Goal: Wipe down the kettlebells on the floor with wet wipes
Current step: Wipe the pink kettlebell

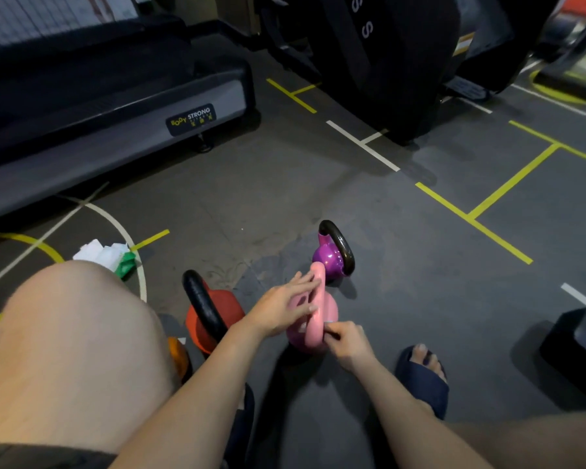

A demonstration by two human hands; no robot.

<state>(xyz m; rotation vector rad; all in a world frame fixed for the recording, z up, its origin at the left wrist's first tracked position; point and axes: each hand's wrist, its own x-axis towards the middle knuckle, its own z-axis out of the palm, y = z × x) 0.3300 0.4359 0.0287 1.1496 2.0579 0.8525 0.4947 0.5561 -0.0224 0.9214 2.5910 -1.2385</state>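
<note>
1. The pink kettlebell [313, 328] stands on the grey floor [403, 265], between the person's legs and just in front of them, with its handle pointing up and away
2. The left hand [285, 308] lies against the left side of this handle; its fingers are stretched out almost straight along it and do not close around it
3. The right hand [347, 340] is at the near right side of the kettlebell, by the foot of the handle. Its fingers are curled and pinch a small white wipe [329, 321], of which only a little bit shows
4. A purple kettlebell [329, 260] with a black handle stands just behind the pink one
5. To the left, near the pink one, is a red kettlebell [214, 316] with a black handle, and an orange kettlebell [178, 357] is half hidden behind the bare knee [71, 350]
6. A white and green pack of wipes [110, 257] lies on the floor further left, beyond the knee
7. A foot in a dark blue slipper [423, 380] is at the right
8. A treadmill [115, 110] stands far left
</note>
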